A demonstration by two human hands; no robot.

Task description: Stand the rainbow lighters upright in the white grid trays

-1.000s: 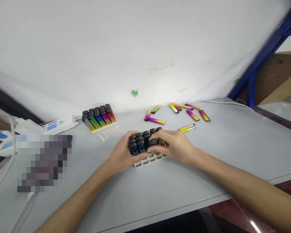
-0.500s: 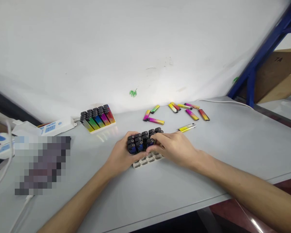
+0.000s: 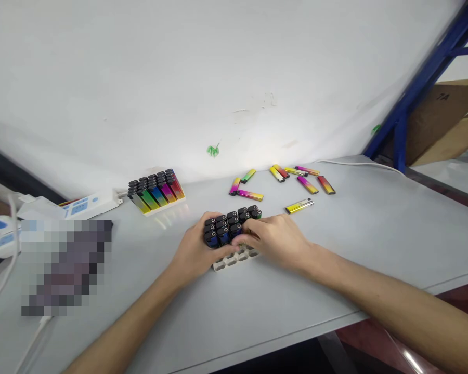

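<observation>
Pinching a lighter (image 3: pixel 236 228), the right hand (image 3: pixel 278 238) nearly meets the left hand (image 3: pixel 195 252).

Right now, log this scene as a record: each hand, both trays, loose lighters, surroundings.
Front tray: partly filled with black-topped lighters; open holes along its near side
Left hand: curved around their left side
Right hand: touching a dark-blue lighter in their nearest row
Far tray: multicoloured lighters in rows, back left
Loose lighters: flat on the table, beyond the front tray
Surroundings: power strip left; cardboard right
</observation>
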